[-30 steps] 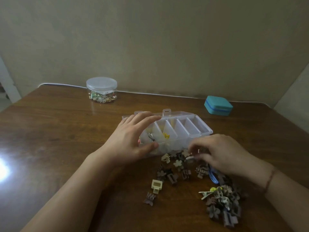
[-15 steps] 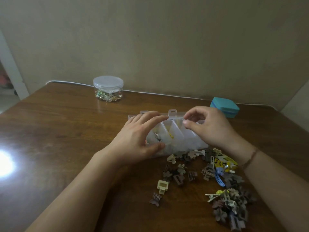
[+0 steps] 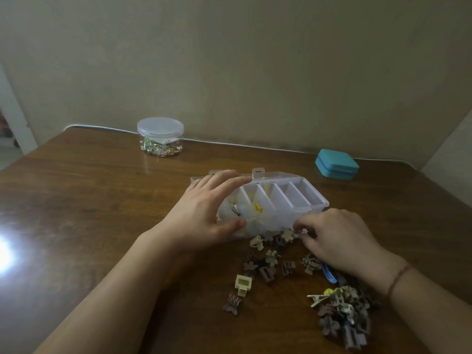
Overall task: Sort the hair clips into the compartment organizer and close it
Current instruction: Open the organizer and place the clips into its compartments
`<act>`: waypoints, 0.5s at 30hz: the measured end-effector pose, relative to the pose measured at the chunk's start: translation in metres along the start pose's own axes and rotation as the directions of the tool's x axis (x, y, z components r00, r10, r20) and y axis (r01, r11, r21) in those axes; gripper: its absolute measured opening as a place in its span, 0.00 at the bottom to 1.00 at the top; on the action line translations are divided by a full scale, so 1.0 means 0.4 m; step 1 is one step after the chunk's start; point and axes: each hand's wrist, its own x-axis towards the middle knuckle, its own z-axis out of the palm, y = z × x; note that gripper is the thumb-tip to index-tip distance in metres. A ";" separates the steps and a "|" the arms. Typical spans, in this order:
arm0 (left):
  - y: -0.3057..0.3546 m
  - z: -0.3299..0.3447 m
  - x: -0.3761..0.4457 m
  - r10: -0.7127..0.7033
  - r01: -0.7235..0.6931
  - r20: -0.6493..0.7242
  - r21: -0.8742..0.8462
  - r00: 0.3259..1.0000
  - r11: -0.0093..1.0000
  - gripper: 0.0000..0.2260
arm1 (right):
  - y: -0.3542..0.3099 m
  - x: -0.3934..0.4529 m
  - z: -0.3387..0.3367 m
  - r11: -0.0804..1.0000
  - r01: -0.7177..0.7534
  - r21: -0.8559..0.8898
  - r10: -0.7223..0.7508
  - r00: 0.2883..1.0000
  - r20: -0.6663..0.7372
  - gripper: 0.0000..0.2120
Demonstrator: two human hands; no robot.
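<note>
1. Compartment organizer [image 3: 293, 198]: clear plastic, lid open and lying back behind it, standing mid-table on the wooden table [image 3: 89, 200]. Its left compartments hold a few small items, among them a yellow clip [image 3: 258, 208]; the right compartments look bare.
2. Left hand [image 3: 204, 213]: grips the organizer's left end, fingers curved over the far rim, thumb pressed on the near wall.
3. Right hand [image 3: 337, 238]: lowered to the table just in front of the organizer's right end, fingertips drawn together at a pale flower clip [image 3: 288, 235]; whether it is actually pinched cannot be told.
4. Hair clips [image 3: 270, 264]: loose scatter near the organizer's front, mostly brown and cream; a cream square clip [image 3: 242, 283] lies apart toward the viewer; a denser pile [image 3: 342, 312] sits lower right.
5. Round lidded jar [image 3: 160, 136]: far left, holding small trinkets.
6. Teal case [image 3: 336, 164]: far right, closed.
</note>
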 end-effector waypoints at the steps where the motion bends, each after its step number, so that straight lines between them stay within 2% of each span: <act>1: 0.000 -0.001 0.000 0.000 0.000 0.000 0.000 1.000 1.000 0.31 | -0.007 0.002 0.003 0.999 -0.050 0.009 0.049 0.998 0.029 0.12; 8: 0.003 -0.003 0.000 0.005 -0.005 -0.009 -0.004 1.000 1.000 0.32 | -0.012 -0.007 0.006 0.995 -0.099 0.035 0.099 0.995 0.001 0.10; 9: 0.003 -0.003 0.000 0.007 -0.007 -0.008 -0.003 1.000 1.000 0.32 | -0.008 -0.013 -0.008 0.987 -0.123 0.099 0.122 0.992 0.018 0.10; 11: 0.002 -0.002 0.000 0.007 -0.007 -0.004 0.002 1.000 1.000 0.32 | -0.003 -0.019 -0.048 0.929 -0.152 0.337 0.149 0.988 0.037 0.11; 13: 0.000 -0.002 0.000 0.005 -0.005 -0.007 0.002 1.000 1.000 0.32 | -0.005 0.001 -0.092 0.812 -0.104 0.574 0.156 0.987 -0.042 0.12; 15: 0.000 -0.001 -0.001 0.005 -0.005 -0.011 -0.003 1.000 1.000 0.32 | -0.016 0.049 -0.115 0.709 -0.036 0.704 0.179 0.975 -0.130 0.12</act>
